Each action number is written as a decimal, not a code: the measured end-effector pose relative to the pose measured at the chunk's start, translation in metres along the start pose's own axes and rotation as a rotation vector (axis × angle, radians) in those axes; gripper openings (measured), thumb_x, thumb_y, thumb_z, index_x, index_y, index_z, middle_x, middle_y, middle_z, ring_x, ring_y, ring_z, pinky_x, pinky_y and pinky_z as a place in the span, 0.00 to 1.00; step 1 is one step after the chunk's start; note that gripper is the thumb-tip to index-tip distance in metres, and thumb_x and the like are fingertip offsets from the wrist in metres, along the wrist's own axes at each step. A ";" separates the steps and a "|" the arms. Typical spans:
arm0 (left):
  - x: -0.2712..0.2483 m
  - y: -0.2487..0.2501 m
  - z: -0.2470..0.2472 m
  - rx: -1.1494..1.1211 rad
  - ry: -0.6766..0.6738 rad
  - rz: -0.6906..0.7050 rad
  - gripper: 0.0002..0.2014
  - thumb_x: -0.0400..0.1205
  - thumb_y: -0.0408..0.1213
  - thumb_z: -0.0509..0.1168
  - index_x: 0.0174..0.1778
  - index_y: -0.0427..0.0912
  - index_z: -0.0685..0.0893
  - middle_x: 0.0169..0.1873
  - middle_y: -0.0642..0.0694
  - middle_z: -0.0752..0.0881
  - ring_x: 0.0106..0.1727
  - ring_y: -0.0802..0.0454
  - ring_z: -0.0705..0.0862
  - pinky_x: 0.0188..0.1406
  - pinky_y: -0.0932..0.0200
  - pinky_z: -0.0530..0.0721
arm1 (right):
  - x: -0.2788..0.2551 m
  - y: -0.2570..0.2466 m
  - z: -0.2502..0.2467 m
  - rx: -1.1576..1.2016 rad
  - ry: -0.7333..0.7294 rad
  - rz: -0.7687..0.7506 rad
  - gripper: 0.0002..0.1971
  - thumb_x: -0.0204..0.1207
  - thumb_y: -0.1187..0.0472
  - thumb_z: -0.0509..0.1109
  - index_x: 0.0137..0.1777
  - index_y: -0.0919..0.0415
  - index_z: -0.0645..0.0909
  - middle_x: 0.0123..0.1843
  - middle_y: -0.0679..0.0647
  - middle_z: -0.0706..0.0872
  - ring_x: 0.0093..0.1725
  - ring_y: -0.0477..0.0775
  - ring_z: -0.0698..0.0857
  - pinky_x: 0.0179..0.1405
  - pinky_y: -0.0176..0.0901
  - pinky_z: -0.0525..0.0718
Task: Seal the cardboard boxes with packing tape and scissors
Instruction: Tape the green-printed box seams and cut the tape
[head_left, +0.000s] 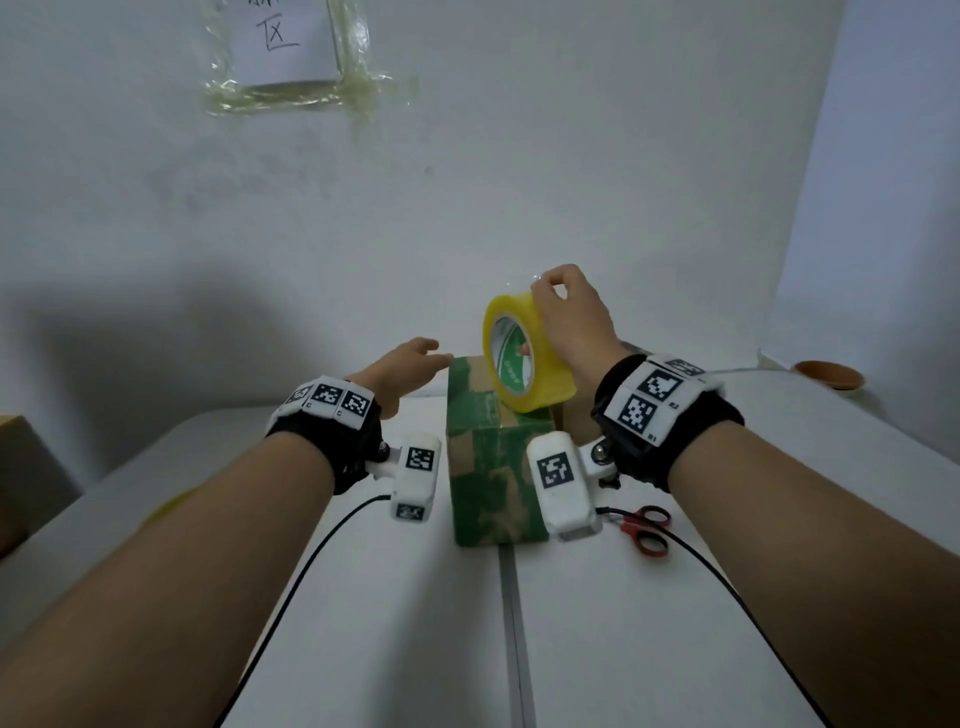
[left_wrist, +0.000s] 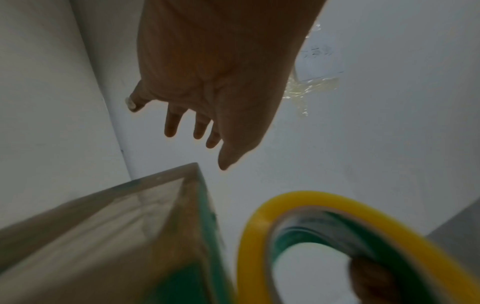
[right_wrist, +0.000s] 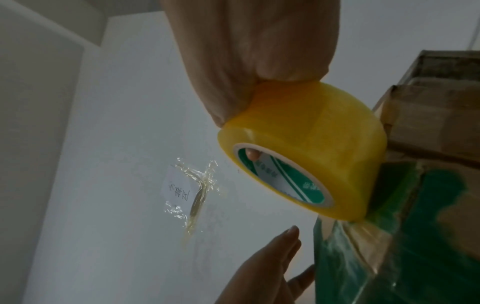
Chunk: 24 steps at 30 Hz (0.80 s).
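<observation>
box (head_left: 493, 457) mid-worktop (head_left: 363, 597), upright, near far edge | right grip (head_left: 571, 317) clamped on tape roll (head_left: 524, 353), tilted over box top | left grip (head_left: 405, 369) fingers apart beside box | scissors (head_left: 644, 525) right of box

The scissors (head_left: 644, 527) blades hide behind the wrist camera (head_left: 563, 486); the bowl (head_left: 830, 375), perhaps, sits partly hidden.

Packing tape roll (head_left: 530, 358): translucent yellow, white core printed in green.
Cardboard box (head_left: 493, 467): brown with irregular green patches.
Scissors (head_left: 647, 527): red handles with black inner rims.
Desk (head_left: 623, 623): white, with a grey seam down the middle.
Wristbands (head_left: 670, 415): black, carrying white tiles with black square-code patterns.
Cables (head_left: 291, 587): black.
Paper notice (head_left: 283, 39) on the wall: white with dark handwriting, edged in yellowish clear tape.
Bowl (head_left: 829, 375): orange-brown.
</observation>
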<state>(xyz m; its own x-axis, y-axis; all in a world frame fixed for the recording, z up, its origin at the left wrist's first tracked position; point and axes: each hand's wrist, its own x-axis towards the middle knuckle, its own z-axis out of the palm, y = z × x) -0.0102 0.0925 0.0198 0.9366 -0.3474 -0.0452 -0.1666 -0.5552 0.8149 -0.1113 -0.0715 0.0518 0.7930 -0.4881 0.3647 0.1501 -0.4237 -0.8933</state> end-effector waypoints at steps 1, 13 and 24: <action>0.006 0.000 0.002 -0.006 -0.040 -0.035 0.30 0.86 0.49 0.61 0.83 0.46 0.61 0.81 0.43 0.65 0.80 0.44 0.64 0.75 0.40 0.61 | 0.002 0.000 0.000 -0.025 -0.005 -0.008 0.09 0.86 0.52 0.58 0.59 0.52 0.75 0.53 0.47 0.79 0.46 0.48 0.78 0.46 0.42 0.72; 0.014 -0.004 0.018 0.108 -0.122 -0.037 0.28 0.86 0.51 0.58 0.80 0.46 0.63 0.73 0.43 0.73 0.66 0.47 0.73 0.57 0.50 0.66 | 0.008 -0.004 0.009 0.018 -0.054 -0.023 0.05 0.82 0.51 0.60 0.51 0.49 0.76 0.55 0.49 0.81 0.53 0.60 0.85 0.55 0.60 0.85; -0.019 -0.015 0.006 0.655 0.030 -0.065 0.27 0.89 0.54 0.50 0.70 0.35 0.73 0.67 0.36 0.78 0.65 0.37 0.78 0.60 0.52 0.73 | 0.004 -0.019 0.004 0.048 -0.081 -0.003 0.08 0.81 0.54 0.64 0.53 0.54 0.82 0.55 0.51 0.85 0.51 0.54 0.83 0.52 0.47 0.84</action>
<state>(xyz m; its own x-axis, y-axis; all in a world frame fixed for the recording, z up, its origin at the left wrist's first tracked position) -0.0276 0.1031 0.0050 0.9577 -0.2817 -0.0590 -0.2536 -0.9228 0.2902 -0.1084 -0.0624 0.0689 0.8374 -0.4228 0.3464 0.1787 -0.3871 -0.9045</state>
